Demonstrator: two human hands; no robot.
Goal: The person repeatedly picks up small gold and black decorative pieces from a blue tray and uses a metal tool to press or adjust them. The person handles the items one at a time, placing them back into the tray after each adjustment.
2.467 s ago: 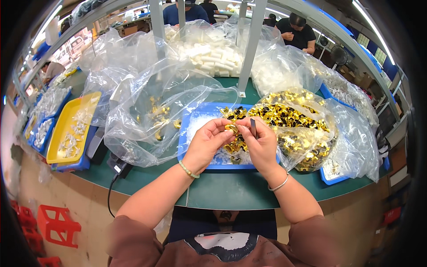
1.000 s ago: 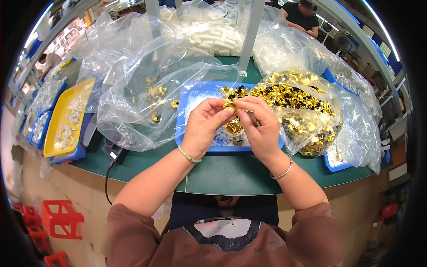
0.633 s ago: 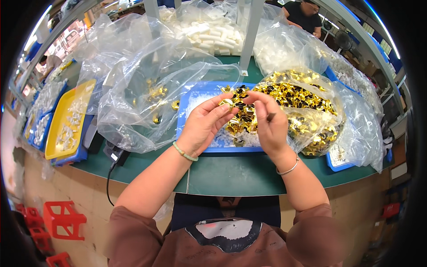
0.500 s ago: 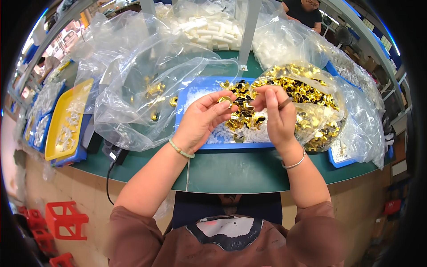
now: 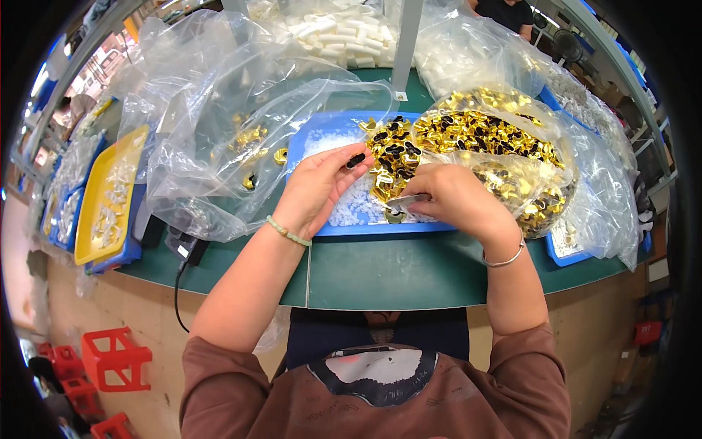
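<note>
My left hand (image 5: 322, 183) is closed over the left part of a blue tray, pinching a small curved piece (image 5: 355, 161) whose black side faces up. My right hand (image 5: 457, 194) is curled over the tray's right part and grips a thin grey metal tool (image 5: 408, 200), too little of it showing to name its kind. The tool's tip is at the lower edge of a heap of shiny gold and black pieces (image 5: 391, 157). Under the heap, small white bits (image 5: 355, 208) cover the floor of the blue tray (image 5: 344, 230).
A clear bag full of gold pieces (image 5: 504, 139) rests against the tray's right side. Crumpled clear plastic (image 5: 212, 168) lies to the left. Beyond are a yellow tray (image 5: 91, 234), white cylinders (image 5: 347, 36) and a metal post (image 5: 406, 55). Another person (image 5: 508, 14) sits far right.
My right hand has turned over and come down to the heap, bringing the metal tool to the pieces. The piece in my left hand now shows its black side instead of gold.
</note>
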